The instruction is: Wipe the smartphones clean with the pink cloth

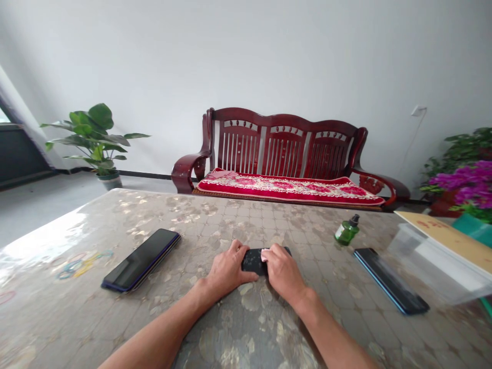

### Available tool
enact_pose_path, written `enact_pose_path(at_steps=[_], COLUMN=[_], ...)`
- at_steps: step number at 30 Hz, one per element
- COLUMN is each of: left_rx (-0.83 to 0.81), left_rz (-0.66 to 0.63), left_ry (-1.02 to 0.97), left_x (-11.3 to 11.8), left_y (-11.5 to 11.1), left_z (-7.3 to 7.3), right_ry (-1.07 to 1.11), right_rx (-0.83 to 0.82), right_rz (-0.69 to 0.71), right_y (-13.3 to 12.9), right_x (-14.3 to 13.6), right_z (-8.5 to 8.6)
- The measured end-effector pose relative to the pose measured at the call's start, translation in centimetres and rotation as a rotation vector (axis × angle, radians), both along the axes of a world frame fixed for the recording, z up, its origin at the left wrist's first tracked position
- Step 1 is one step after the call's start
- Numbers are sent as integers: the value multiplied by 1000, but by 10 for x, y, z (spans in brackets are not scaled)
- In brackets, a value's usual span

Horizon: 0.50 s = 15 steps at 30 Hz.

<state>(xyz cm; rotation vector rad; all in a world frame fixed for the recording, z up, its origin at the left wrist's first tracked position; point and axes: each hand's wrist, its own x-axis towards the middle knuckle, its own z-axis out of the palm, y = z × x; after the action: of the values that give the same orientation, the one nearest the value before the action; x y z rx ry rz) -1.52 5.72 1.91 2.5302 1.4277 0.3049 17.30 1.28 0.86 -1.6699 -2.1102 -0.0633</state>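
A dark phone (253, 260) lies flat on the table in front of me, its screen marked with small pale spots like droplets. My left hand (228, 264) grips its left end, thumb along the near edge and fingers at the far edge. Over the right part of the screen, my right hand (283, 269) is closed on a small pale pink wipe or cloth (265, 254), pressed against the glass. Most of the wipe is hidden by the fingers, and the hand covers much of the phone's right end.
Another phone (142, 260) lies at left, near several rubber bands (79, 265). At right are a green pump bottle (347, 230), a blue-edged phone (390, 279) and a clear plastic box (426, 266) with a tan board (448, 238) on top. A wooden bench (284, 146) stands beyond the table.
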Motion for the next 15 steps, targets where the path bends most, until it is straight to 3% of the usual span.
enact_pose_path(at_steps=[2,8,15], left_rx=[-4,-20,8], left_rz=[0,4,-5], left_ry=[6,2,2], left_x=[0,-1,-1], left_y=[0,0,-1], left_z=[1,2,0], right_ry=[17,39,-15], right_rx=[-1,0,-158], right_rz=[28,-151,-139], right_y=[0,6,-13], right_x=[-1,31,45], right_z=[-1,2,14])
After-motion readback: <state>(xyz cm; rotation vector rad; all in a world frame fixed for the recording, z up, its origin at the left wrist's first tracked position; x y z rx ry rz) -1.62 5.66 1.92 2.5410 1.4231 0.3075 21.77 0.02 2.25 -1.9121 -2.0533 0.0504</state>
